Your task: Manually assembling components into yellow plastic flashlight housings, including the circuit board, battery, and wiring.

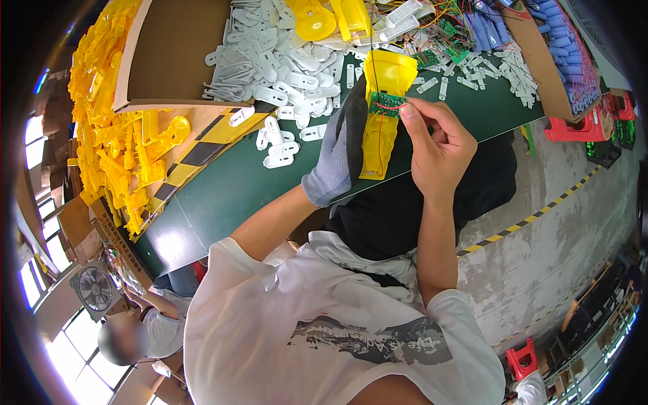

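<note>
My left hand (335, 152), in a grey glove with a black palm, is closed round the side of a yellow plastic housing (378, 150) with a flared upper end. A small green circuit board (386, 103) with a red wire lies over the middle of the housing. The bare thumb and fingers of my right hand (442, 145) pinch the board's right edge. Whether the board is seated in the housing or held just above it, I cannot tell. A thin dark wire runs down across the housing.
White plastic covers (297, 81) are heaped on the green table (223, 175), with yellow parts (121, 155) piled at left beside a cardboard box (169, 54). Circuit boards (459, 54), small white strips (516, 74) and blue cylindrical cells (563, 50) lie right. Another person (162, 320) sits lower left.
</note>
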A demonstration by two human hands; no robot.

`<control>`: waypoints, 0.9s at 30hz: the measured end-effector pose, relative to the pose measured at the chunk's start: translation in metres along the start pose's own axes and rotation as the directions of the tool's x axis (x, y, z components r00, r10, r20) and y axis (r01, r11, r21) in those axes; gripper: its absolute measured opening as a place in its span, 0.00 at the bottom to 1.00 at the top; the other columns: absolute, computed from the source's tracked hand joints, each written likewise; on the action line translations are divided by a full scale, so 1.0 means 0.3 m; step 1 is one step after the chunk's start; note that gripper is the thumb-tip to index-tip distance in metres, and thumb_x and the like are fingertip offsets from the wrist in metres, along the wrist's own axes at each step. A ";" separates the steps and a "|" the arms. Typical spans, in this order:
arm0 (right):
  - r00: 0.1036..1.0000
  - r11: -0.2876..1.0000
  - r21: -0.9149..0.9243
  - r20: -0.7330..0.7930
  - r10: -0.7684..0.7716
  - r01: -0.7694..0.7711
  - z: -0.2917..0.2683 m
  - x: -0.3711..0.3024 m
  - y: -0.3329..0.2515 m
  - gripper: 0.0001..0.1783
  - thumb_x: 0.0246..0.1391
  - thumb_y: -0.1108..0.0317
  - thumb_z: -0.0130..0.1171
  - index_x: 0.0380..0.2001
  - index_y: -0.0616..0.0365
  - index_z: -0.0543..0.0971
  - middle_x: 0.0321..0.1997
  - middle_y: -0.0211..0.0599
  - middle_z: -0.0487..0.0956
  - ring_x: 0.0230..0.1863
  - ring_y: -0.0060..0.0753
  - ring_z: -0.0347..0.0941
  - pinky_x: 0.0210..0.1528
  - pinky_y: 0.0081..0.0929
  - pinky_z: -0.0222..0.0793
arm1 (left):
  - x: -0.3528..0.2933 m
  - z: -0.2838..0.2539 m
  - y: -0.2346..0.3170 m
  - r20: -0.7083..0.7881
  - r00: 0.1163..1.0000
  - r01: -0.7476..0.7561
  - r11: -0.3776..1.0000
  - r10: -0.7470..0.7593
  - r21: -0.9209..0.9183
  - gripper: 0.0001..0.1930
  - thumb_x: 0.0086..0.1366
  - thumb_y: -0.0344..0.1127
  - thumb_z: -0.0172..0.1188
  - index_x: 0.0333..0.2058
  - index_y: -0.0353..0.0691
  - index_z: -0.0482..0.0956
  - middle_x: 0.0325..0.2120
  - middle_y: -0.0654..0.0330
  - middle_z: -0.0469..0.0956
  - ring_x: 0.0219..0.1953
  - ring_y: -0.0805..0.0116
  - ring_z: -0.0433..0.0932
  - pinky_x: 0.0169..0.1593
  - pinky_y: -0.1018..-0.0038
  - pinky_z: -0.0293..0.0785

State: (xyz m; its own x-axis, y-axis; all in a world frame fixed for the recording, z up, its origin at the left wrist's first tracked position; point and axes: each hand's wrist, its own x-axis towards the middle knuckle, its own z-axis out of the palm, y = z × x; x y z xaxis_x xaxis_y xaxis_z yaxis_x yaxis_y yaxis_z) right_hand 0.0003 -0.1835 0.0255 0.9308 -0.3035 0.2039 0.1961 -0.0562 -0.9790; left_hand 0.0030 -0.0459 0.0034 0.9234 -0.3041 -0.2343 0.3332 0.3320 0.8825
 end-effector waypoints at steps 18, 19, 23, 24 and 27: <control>0.995 0.988 0.135 -0.050 0.087 -0.079 0.017 -0.017 0.033 0.05 0.51 0.74 0.64 0.31 0.65 0.80 0.24 0.26 0.76 0.23 0.10 0.63 0.27 0.10 0.58 | 0.000 0.045 0.038 -0.093 0.986 -0.124 0.981 0.138 0.147 0.23 0.69 0.37 0.49 0.58 0.32 0.62 0.40 0.61 0.74 0.39 0.80 0.68 0.43 0.81 0.68; 0.989 0.979 0.140 -0.021 0.150 -0.145 0.022 -0.015 0.028 0.06 0.51 0.73 0.64 0.30 0.64 0.79 0.24 0.24 0.75 0.23 0.10 0.63 0.26 0.10 0.58 | 0.001 0.037 0.036 -0.112 0.984 -0.120 0.980 0.138 0.158 0.22 0.69 0.37 0.49 0.58 0.32 0.62 0.40 0.61 0.74 0.38 0.80 0.68 0.43 0.80 0.68; 0.991 0.991 0.056 0.046 0.122 -0.125 0.025 -0.024 0.073 0.08 0.55 0.69 0.61 0.26 0.61 0.74 0.21 0.22 0.70 0.21 0.09 0.59 0.22 0.11 0.53 | 0.005 0.050 0.054 -0.160 0.978 -0.111 0.982 0.135 0.152 0.21 0.70 0.38 0.48 0.57 0.34 0.65 0.38 0.61 0.74 0.37 0.80 0.69 0.41 0.79 0.69; 0.994 0.997 0.019 0.078 0.071 -0.072 0.025 -0.025 0.080 0.08 0.56 0.69 0.59 0.26 0.61 0.74 0.20 0.22 0.68 0.20 0.09 0.58 0.21 0.12 0.51 | 0.007 0.048 0.055 -0.158 0.974 -0.131 0.976 0.159 0.177 0.21 0.70 0.39 0.48 0.57 0.34 0.65 0.38 0.61 0.74 0.37 0.79 0.70 0.41 0.79 0.69; 0.996 1.000 0.005 0.088 0.027 -0.027 0.026 -0.023 0.080 0.08 0.57 0.70 0.57 0.26 0.61 0.74 0.20 0.23 0.67 0.19 0.10 0.56 0.20 0.14 0.49 | 0.010 0.050 0.043 -0.173 0.968 -0.144 0.970 0.179 0.196 0.20 0.70 0.39 0.47 0.56 0.34 0.65 0.38 0.60 0.74 0.37 0.79 0.69 0.42 0.79 0.69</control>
State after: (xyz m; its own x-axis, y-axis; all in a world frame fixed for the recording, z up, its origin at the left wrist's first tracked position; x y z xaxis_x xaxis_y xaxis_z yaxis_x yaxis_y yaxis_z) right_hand 0.0011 -0.1754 0.0006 0.9593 -0.2195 0.1775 0.1722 -0.0432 -0.9841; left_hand 0.0074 -0.0559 0.0201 0.9870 -0.0805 -0.1394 0.1525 0.1908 0.9697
